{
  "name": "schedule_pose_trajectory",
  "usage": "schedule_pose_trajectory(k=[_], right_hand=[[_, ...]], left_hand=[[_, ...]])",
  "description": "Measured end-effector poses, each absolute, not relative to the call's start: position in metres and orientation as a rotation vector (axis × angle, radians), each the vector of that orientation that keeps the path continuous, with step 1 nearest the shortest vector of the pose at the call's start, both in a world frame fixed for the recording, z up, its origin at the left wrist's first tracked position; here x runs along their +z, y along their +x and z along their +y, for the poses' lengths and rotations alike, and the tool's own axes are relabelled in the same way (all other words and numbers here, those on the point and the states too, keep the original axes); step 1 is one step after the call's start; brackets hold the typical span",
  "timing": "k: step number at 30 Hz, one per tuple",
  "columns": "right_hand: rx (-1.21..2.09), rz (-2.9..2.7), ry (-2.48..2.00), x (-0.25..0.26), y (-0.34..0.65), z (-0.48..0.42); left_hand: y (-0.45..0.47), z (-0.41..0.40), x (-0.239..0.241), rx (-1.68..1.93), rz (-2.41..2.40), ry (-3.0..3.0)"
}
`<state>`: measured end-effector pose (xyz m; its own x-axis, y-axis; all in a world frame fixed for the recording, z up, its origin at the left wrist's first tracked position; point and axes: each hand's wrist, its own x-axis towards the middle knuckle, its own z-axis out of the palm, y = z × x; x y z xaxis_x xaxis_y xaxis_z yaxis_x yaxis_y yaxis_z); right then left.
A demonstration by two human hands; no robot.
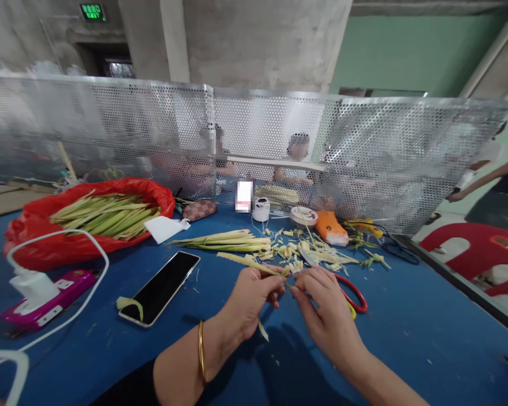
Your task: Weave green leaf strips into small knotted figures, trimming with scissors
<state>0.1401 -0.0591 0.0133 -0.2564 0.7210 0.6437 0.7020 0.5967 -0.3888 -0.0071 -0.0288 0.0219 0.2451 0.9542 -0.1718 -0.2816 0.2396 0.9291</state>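
My left hand (254,296) is closed in a pinch on a pale green leaf strip (248,261) that runs up and to the left from my fingers. My right hand (322,301) meets it fingertip to fingertip and pinches the strip's near end, just above the blue table (406,327). A short piece of strip (263,331) hangs below my left hand. Red-handled scissors (355,293) lie just behind my right hand, partly hidden by it.
A red bag (38,242) holds several long leaves (105,214) at the left. Cut leaves (228,241) and scraps (317,254) lie mid-table. A black phone (161,286), a pink device with a white charger (42,293), a thread spool (261,209) and an orange tool (330,228) are around. Perforated metal screen (364,146) behind, with other people beyond it.
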Motion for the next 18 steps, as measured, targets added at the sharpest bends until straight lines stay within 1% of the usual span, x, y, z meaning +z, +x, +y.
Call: schedule_pose_trajectory(k=[7,9,11,13,15,16,18], right_hand=[[0.058,-1.974,-1.112,0.015,0.14,-0.061],[0.153,-1.929,-1.143,0.014,0.141,-0.059],[0.402,-1.783,-1.235,0.012,0.143,-0.055],[0.783,-1.545,-1.276,0.009,0.144,-0.051],[1.168,-1.28,-1.184,0.007,0.143,-0.047],[1.302,-1.156,-1.113,0.006,0.143,-0.046],[1.402,-0.959,-1.015,0.004,0.142,-0.045]], left_hand=[[-0.011,-0.025,0.022,1.006,0.898,0.844],[-0.013,-0.023,0.022,0.971,0.875,0.838],[-0.015,-0.021,0.023,0.914,0.843,0.848],[-0.015,-0.021,0.025,0.852,0.815,0.884],[-0.014,-0.023,0.027,0.8,0.812,0.936],[-0.014,-0.025,0.028,0.778,0.825,0.961],[-0.012,-0.027,0.027,0.747,0.872,1.001]])
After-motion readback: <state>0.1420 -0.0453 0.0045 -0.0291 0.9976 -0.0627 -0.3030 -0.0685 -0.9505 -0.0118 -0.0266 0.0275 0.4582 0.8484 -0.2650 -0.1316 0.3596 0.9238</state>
